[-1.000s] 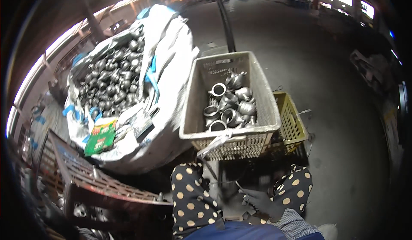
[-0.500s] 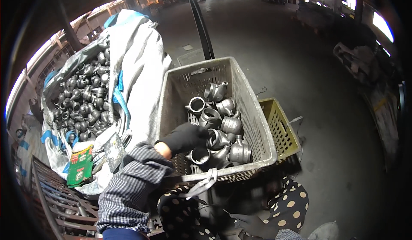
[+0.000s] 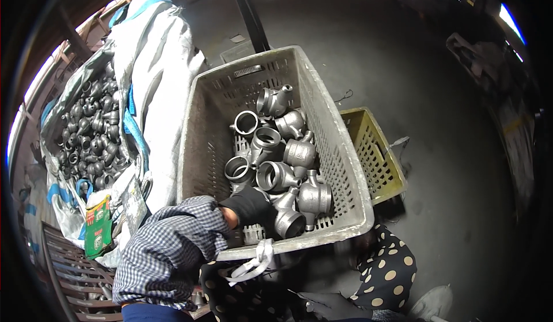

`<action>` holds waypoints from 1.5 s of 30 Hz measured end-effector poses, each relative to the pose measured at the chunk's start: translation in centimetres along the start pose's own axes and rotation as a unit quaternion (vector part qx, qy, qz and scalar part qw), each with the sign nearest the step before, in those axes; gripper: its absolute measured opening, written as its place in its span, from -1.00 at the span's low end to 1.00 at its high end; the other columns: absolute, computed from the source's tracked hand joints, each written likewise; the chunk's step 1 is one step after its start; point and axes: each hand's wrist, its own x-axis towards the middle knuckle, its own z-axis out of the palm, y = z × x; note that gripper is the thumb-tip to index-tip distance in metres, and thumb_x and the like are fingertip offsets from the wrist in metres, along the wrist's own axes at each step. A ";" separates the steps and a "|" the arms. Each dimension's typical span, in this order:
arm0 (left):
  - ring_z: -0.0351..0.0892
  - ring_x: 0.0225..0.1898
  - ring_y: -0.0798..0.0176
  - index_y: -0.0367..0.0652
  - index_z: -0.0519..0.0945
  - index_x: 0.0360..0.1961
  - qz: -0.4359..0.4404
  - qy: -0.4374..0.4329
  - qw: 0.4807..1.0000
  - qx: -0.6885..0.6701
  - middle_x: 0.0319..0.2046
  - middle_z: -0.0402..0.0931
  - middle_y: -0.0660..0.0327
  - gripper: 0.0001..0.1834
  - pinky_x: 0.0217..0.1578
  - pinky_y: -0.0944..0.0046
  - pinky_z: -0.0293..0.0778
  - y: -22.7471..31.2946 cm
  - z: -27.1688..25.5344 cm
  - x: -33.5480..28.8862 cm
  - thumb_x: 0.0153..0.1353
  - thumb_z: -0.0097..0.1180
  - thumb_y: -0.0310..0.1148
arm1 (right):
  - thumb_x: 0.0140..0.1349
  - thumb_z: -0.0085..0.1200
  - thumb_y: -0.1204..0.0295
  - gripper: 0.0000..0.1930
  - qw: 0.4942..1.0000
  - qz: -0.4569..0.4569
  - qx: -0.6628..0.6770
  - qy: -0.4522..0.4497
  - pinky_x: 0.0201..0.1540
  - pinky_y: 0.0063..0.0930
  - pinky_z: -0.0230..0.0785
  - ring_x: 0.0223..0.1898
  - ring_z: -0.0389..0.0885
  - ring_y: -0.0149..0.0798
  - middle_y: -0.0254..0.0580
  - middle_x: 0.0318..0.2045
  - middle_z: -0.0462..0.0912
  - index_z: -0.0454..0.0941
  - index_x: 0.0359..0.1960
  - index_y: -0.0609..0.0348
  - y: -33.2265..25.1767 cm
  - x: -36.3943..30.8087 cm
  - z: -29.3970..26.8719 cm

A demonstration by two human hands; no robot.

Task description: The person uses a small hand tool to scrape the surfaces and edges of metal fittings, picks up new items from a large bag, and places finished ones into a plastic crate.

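My left hand (image 3: 253,208), in a black glove, reaches into the near left corner of a grey plastic crate (image 3: 193,120). Its fingers are hidden low among grey metal pipe fittings, so their grip does not show. Close to the glove are an upright ring-mouthed fitting (image 3: 237,169), a tilted one (image 3: 276,176) and one lying on its side (image 3: 288,218). Outside the crate, by my knee, my right hand (image 3: 334,306) is in a dark glove. It seems closed around something thin and pointed, only a sliver of which shows.
A white woven bulk bag (image 3: 167,80) full of similar fittings (image 3: 92,126) stands at the left. Beside the grey crate's right wall is a yellow crate (image 3: 374,155). A white tie (image 3: 253,264) hangs at the near rim. A slatted brown rack (image 3: 80,281) sits lower left.
My left hand has sunk lower toward the crate's near corner, now covering a fitting that showed before. An upright fitting now shows where the glove was. The whole view has shifted slightly.
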 end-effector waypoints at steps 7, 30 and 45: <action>0.64 -0.26 -0.07 0.01 0.57 -0.07 -0.032 0.140 0.980 -0.138 -0.28 0.62 0.01 -0.72 -0.31 0.01 0.54 1.9 -1.7 3.0 0.19 0.09 -0.25 | 0.37 -0.05 0.41 -0.59 0.998 -0.062 0.015 0.004 0.17 -0.43 0.32 0.12 0.52 -0.23 -0.03 0.07 0.58 0.40 0.21 0.34 1.9 0.3 0.2; 0.59 -0.10 -0.16 -0.03 0.44 0.14 0.012 0.215 0.965 -0.147 -0.10 0.54 -0.05 -0.49 -0.08 0.05 0.50 2.3 -4.2 8.9 0.16 0.18 -0.17 | 0.38 -0.08 0.41 -0.60 0.992 -0.121 0.018 0.025 0.08 -0.44 0.38 0.03 0.56 -0.20 -0.03 -0.03 0.62 0.41 0.20 0.33 3.6 1.1 0.3; 0.59 -0.18 0.20 -0.19 0.49 -0.06 -0.040 0.126 0.935 -0.330 -0.26 0.61 0.16 -0.50 -0.12 0.21 0.52 3.0 -6.6 3.7 0.01 0.41 -0.29 | 0.39 -0.08 0.39 -0.61 0.994 -0.092 0.065 0.016 -0.14 -0.53 0.43 -0.21 0.58 -0.31 -0.21 -0.28 0.63 0.43 0.19 0.31 3.3 1.0 -0.4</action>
